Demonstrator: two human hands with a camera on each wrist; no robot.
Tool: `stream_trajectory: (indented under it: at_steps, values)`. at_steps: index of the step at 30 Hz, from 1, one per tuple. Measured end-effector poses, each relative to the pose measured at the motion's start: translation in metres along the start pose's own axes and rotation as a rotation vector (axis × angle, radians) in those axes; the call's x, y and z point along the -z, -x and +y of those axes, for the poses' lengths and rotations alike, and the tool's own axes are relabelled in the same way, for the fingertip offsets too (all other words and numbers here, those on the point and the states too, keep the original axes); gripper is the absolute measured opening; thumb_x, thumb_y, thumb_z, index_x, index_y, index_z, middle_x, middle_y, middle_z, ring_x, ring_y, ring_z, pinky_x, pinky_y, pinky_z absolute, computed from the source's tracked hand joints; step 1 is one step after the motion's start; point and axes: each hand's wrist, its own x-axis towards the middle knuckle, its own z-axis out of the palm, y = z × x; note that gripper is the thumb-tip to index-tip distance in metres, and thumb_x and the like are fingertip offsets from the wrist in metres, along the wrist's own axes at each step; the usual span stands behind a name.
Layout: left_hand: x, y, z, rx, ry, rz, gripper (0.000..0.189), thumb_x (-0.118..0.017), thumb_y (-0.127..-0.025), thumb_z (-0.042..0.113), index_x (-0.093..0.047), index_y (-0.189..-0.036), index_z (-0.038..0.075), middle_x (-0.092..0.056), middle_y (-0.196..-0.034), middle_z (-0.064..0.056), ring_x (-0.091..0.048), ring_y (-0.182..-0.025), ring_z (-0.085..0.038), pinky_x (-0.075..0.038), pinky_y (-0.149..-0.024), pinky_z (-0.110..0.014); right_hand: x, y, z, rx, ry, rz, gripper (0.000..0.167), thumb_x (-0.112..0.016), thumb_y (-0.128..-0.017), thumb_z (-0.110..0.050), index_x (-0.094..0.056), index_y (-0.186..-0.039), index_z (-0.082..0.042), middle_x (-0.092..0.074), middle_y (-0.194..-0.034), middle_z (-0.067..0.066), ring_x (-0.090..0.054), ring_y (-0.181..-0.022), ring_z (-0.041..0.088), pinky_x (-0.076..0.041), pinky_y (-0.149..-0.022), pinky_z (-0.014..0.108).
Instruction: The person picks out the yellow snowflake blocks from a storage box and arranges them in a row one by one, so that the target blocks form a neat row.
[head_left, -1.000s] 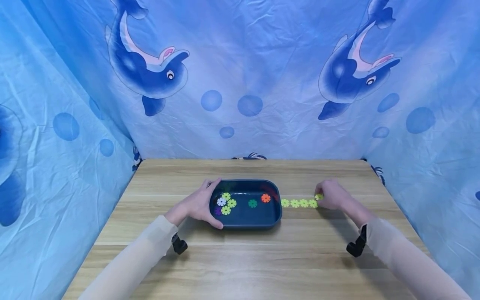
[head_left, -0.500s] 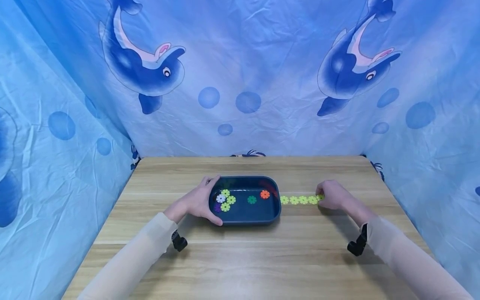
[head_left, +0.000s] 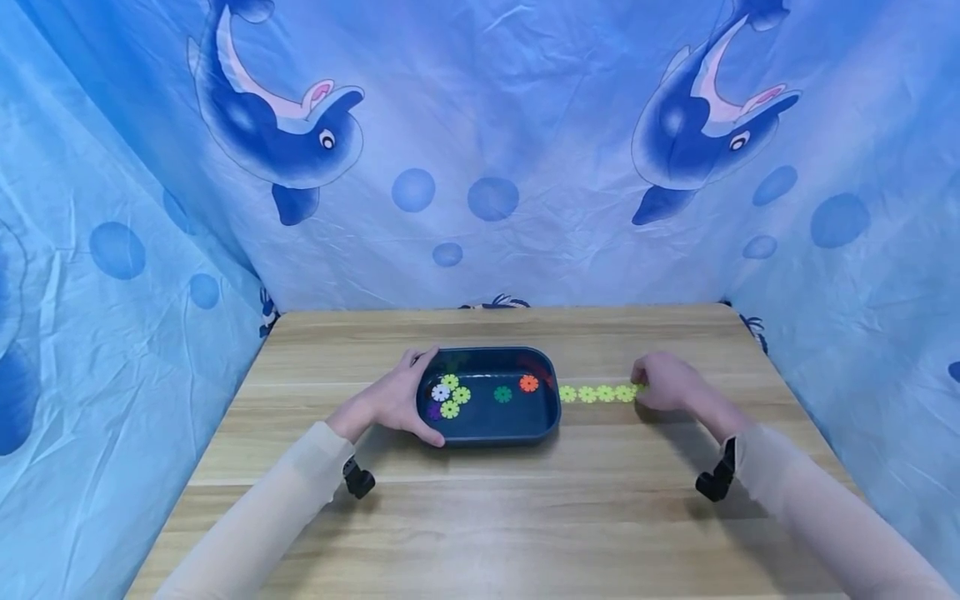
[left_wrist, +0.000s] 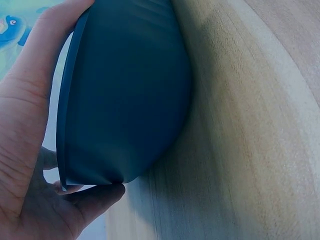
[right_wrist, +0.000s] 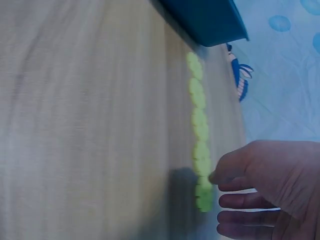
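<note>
My left hand (head_left: pixel 397 396) grips the left end of a dark blue tray (head_left: pixel 495 439), thumb at the near side and fingers at the far rim. In the left wrist view the tray's outer wall (left_wrist: pixel 125 95) fills the middle, with fingers against it. To the tray's right runs a straight row of yellow-green flower-shaped discs (head_left: pixel 606 393). My right hand (head_left: pixel 671 383) is at the row's right end, overlapping the last disc (right_wrist: pixel 204 197). The right wrist view shows its thumb tip at that disc's edge, other fingers fairly straight beside it.
Inside the tray lie an orange disc (head_left: pixel 528 383), a green disc (head_left: pixel 502 394), a white disc (head_left: pixel 441 392), a purple disc (head_left: pixel 434 412) and several yellow-green discs (head_left: pixel 450 409). The wooden table (head_left: pixel 487 525) ends at a blue dolphin-print curtain (head_left: pixel 487 125).
My right hand has set the end disc, earlier raised and tilted, down flat against the row's right end. My left hand keeps the tray. The head view has shifted slightly.
</note>
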Motion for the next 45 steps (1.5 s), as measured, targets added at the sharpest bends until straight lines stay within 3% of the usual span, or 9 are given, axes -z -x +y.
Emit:
stream_trajectory:
  at_steps: [5, 9, 17, 25, 33, 45]
  values:
    - [0.001, 0.000, -0.002, 0.008, -0.002, 0.005, 0.160, -0.099, -0.054, 0.067, -0.007, -0.172, 0.012, -0.022, -0.167, -0.026, -0.050, -0.140, -0.042, -0.048, -0.116, -0.059, 0.020, -0.010, -0.008, -0.028, -0.015, 0.019, 0.020, -0.067, -0.099, -0.015, -0.075, -0.107, 0.001, -0.076, -0.102, 0.016, -0.072, -0.093, 0.032, -0.060, -0.088, 0.056]
    - [0.001, 0.000, -0.001, 0.013, -0.008, 0.002, 0.160, -0.099, -0.054, 0.068, -0.007, -0.172, 0.013, -0.021, -0.167, -0.027, -0.050, -0.140, -0.042, -0.048, -0.115, -0.059, 0.035, -0.020, -0.023, 0.006, 0.016, 0.047, 0.026, -0.066, -0.099, -0.014, -0.074, -0.115, 0.005, -0.076, -0.110, 0.022, -0.072, -0.103, 0.041, -0.058, -0.095, 0.059]
    - [0.000, 0.001, 0.001, 0.020, -0.008, -0.005, 0.159, -0.099, -0.055, 0.067, -0.008, -0.172, 0.011, -0.022, -0.166, -0.026, -0.049, -0.139, -0.042, -0.048, -0.115, -0.061, 0.051, -0.047, -0.067, 0.068, 0.029, 0.055, 0.028, -0.067, -0.098, -0.014, -0.074, -0.119, 0.002, -0.077, -0.115, 0.020, -0.073, -0.108, 0.038, -0.059, -0.098, 0.055]
    - [-0.001, 0.000, 0.000, 0.013, -0.020, -0.010, 0.161, -0.099, -0.054, 0.069, -0.007, -0.172, 0.010, -0.021, -0.166, -0.027, -0.050, -0.140, -0.043, -0.048, -0.115, -0.059, 0.047, -0.070, -0.106, 0.199, 0.034, 0.080, 0.024, -0.068, -0.097, -0.011, -0.076, -0.116, 0.003, -0.078, -0.109, 0.017, -0.074, -0.104, 0.034, -0.061, -0.093, 0.050]
    - [-0.001, 0.001, 0.002, 0.009, -0.013, -0.005, 0.162, -0.100, -0.053, 0.067, -0.006, -0.172, 0.012, -0.021, -0.166, -0.027, -0.049, -0.141, -0.043, -0.047, -0.116, -0.058, 0.038, -0.084, -0.135, 0.211, 0.036, 0.064, 0.023, -0.070, -0.098, -0.012, -0.077, -0.117, -0.001, -0.078, -0.112, 0.013, -0.075, -0.106, 0.030, -0.062, -0.094, 0.045]
    - [0.000, 0.001, 0.005, 0.015, -0.018, -0.018, 0.163, -0.101, -0.053, 0.065, -0.004, -0.172, 0.011, -0.022, -0.165, -0.026, -0.051, -0.139, -0.041, -0.049, -0.116, -0.055, 0.026, -0.099, -0.172, 0.380, 0.015, 0.069, 0.021, -0.067, -0.098, -0.008, -0.079, -0.113, -0.002, -0.080, -0.110, 0.012, -0.075, -0.105, 0.027, -0.062, -0.094, 0.042]
